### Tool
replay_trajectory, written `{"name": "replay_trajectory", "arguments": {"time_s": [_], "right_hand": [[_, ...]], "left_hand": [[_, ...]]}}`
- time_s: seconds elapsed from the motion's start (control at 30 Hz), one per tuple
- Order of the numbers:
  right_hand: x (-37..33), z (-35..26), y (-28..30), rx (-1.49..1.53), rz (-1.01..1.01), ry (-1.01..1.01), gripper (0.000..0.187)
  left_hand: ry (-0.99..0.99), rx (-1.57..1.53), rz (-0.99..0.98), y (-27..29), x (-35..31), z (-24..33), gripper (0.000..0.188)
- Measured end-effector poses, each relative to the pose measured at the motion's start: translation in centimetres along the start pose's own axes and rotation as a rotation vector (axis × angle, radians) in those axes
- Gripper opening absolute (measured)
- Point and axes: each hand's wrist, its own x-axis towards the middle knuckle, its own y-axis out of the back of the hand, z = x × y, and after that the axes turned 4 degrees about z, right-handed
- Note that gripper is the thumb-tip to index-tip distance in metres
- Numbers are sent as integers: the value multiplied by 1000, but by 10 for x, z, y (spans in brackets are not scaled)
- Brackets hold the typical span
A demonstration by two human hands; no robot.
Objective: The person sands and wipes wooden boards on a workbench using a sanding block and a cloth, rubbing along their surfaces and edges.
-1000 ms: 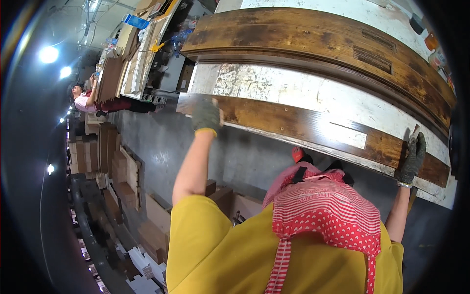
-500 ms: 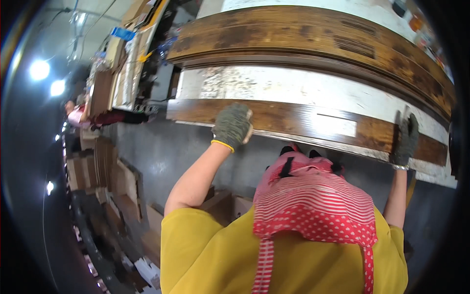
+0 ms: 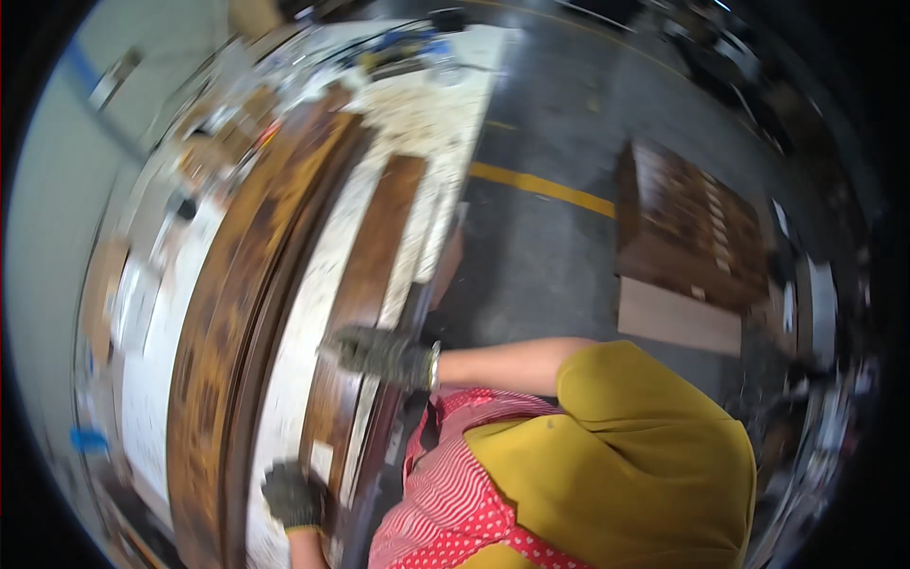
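Observation:
A long, narrow brown wooden board [image 3: 377, 237] lies along the near edge of the white worktable [image 3: 438, 104]. My right hand [image 3: 379, 356], in a dark grey-green glove, rests across the board with its fingers stretched over it. Lower down, my left hand [image 3: 294, 493] in a matching glove with a yellow cuff curls at the board's far edge, beside a pale rectangular patch [image 3: 322, 459]. The left fingers are partly hidden and blurred. Farther left, parallel to the board, lies a larger brown wooden piece [image 3: 227, 313] with dark mottled grain and a stepped edge.
Loose clutter and cables [image 3: 398, 47] cover the table's far end. A cardboard box [image 3: 248, 116] sits beyond the large wooden piece. Brown stacked panels [image 3: 692, 223] stand on the floor to the right, past a yellow floor line [image 3: 545, 187].
My view has swung round to the right, so the table now runs up the picture and the floor on the right shows. Both hands stay at the narrow board.

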Motion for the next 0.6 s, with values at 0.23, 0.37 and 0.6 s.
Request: {"name": "replay_trajectory", "arguments": {"time_s": [0.23, 0.37, 0.6], "right_hand": [[-13, -32, 45, 104, -20, -357, 38], [-8, -48, 37, 139, 39, -295, 33], [0, -59, 21, 208, -3, -440, 25]], "left_hand": [[-6, -12, -200, 62, 39, -13, 24], [-94, 15, -97, 84, 47, -5, 31], [-48, -93, 259, -5, -2, 1, 35]]}}
